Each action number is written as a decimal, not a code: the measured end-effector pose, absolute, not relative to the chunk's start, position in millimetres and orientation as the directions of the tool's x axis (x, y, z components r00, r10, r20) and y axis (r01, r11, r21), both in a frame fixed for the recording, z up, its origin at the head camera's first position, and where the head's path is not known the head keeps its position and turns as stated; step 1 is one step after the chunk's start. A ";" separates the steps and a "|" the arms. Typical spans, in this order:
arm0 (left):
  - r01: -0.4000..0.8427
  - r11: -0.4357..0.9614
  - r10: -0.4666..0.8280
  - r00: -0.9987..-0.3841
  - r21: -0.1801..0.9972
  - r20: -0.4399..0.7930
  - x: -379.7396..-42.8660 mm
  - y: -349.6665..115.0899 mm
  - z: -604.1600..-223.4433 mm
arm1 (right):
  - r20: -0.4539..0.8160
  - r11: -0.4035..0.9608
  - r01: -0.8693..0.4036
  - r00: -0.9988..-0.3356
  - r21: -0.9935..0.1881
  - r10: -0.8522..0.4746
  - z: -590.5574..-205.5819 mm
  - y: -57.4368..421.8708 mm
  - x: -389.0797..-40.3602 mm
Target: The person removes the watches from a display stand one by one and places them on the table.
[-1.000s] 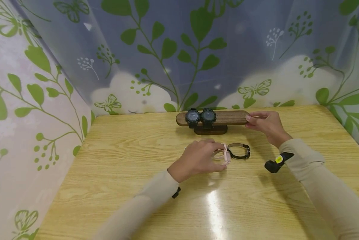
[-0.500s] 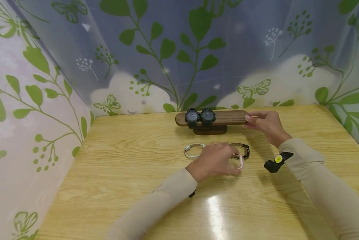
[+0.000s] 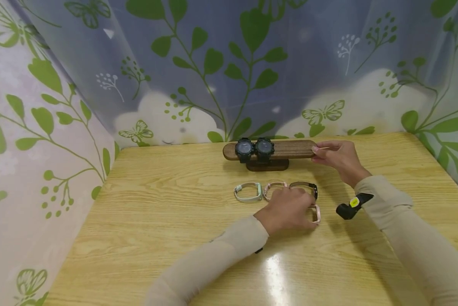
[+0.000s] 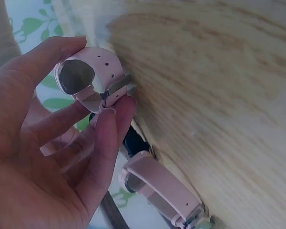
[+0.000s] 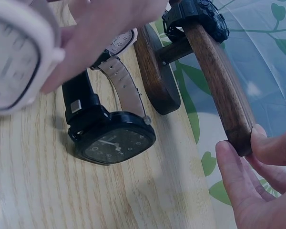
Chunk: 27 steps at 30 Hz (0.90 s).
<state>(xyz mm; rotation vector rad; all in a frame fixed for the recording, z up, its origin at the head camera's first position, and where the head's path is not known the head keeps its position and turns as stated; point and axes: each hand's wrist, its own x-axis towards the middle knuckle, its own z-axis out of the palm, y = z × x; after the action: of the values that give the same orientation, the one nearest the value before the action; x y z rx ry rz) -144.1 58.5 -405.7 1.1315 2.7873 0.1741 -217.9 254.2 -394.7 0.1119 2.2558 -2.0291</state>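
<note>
My left hand (image 3: 288, 208) holds a pink watch (image 4: 101, 78) by its rim, thumb on one side and fingertips at the buckled strap. In the head view that watch is in front of a black watch (image 3: 315, 192) on the table; the hand covers part of it. A second pink watch (image 4: 157, 186) stands beside the black one. To its left is a mint-green watch (image 3: 259, 192). My right hand (image 3: 341, 159) pinches the right end of a dark wooden watch stand (image 3: 291, 149). Two black digital watches (image 3: 254, 147) are strapped around the stand's left half.
The stand's base (image 3: 267, 165) rests on the light wood-grain table (image 3: 167, 178) near its back edge. Behind the table hangs a blue curtain (image 3: 198, 85) printed with leaves. A camera (image 3: 353, 206) is strapped to the right wrist.
My left hand has moved right and slightly toward the front with the pink watch, uncovering the mint watch and part of the other pink one. The right hand keeps its grip on the stand.
</note>
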 end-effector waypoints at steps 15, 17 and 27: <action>0.668 0.729 0.681 -0.730 0.149 -0.059 -140.7 57.9 -408.6 | -0.130 0.075 0.129 -0.991 -0.989 -0.013 -394.7 251.7 -219.3; 0.669 0.730 0.681 -0.730 0.138 -0.063 -140.5 57.6 -408.3 | -0.126 0.095 0.124 -0.992 -0.988 -0.011 -395.0 251.5 -219.4; 0.670 0.734 0.676 -0.736 0.111 -0.029 -143.0 47.4 -398.7 | -0.115 0.108 0.113 -0.993 -0.988 -0.011 -395.8 253.3 -218.8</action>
<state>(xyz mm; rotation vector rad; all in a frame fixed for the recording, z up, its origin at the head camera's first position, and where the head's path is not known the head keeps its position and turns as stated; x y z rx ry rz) -143.0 47.4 -398.7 1.1118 2.8627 0.1436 -218.8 253.3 -395.8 0.1049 2.2670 -2.0350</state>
